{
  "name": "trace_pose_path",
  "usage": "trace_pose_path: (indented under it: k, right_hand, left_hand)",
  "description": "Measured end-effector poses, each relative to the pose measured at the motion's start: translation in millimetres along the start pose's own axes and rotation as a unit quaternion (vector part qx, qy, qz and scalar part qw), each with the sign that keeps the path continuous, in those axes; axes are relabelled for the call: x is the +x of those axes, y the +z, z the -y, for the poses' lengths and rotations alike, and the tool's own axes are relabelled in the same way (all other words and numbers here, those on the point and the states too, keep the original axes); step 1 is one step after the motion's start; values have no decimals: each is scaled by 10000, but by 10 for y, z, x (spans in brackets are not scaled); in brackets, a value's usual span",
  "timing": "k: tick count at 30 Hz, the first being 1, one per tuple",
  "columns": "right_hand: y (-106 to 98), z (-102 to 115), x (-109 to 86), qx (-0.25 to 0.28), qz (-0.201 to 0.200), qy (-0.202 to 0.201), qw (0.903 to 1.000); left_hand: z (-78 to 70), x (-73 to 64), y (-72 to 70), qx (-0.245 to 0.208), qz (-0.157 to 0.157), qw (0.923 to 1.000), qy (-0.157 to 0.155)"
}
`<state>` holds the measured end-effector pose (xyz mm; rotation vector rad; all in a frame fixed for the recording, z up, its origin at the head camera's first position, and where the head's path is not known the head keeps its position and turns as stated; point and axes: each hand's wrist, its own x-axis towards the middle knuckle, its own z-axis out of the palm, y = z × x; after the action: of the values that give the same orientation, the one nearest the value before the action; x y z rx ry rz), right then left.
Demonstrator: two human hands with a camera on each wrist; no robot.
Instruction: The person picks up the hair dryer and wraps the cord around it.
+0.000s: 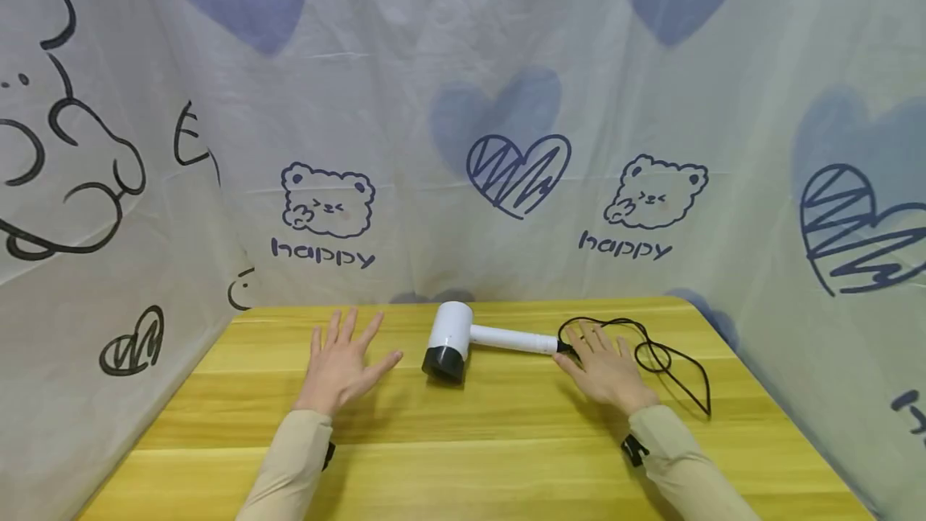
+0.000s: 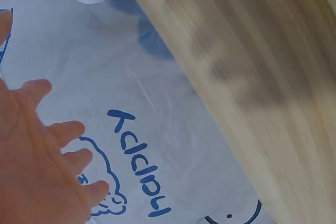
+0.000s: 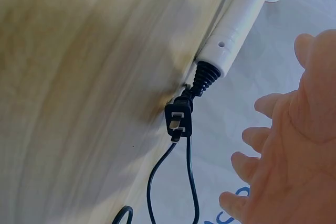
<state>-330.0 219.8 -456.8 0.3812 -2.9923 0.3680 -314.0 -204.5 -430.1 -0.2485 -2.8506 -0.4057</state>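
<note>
Lying on its side near the back of the wooden counter (image 1: 506,441), a white hair dryer (image 1: 463,340) points its dark nozzle toward the person, with its handle stretching to the right. The left hand (image 1: 343,364) is spread, fingers straight and apart, just left of the dryer's head and holding nothing. The right hand (image 1: 604,368) is also spread with relaxed fingers, its fingertips right at the end of the handle, where the black cord (image 1: 669,360) leaves it and loops loosely on the counter. A curtain (image 1: 463,103) printed with bears and hearts hangs behind.
</note>
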Motion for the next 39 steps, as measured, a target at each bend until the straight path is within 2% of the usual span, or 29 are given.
trace_pose_path:
  k: [8,15,21,28,34,39]
  right_hand:
    - [7,7,8,31,84,-27,10000]
    - [2,20,24,216,22,-167,9996]
    - [15,22,46,191,-139,-355,9991]
    - [64,10,82,268,-419,-524,9974]
    - [87,3,106,419,-534,-417,9968]
    - [66,29,126,545,-595,-371,9960]
  left_hand:
    - [-61,77,61,-130,-32,9999,15]
    - [-156,229,208,-288,187,9993,166]
    - [-307,347,345,-425,419,9976,360]
    - [-412,449,462,-734,517,9958,204]
    - [-575,546,548,-1572,532,9859,-205]
    - [-752,569,599,-1823,388,9822,-244]
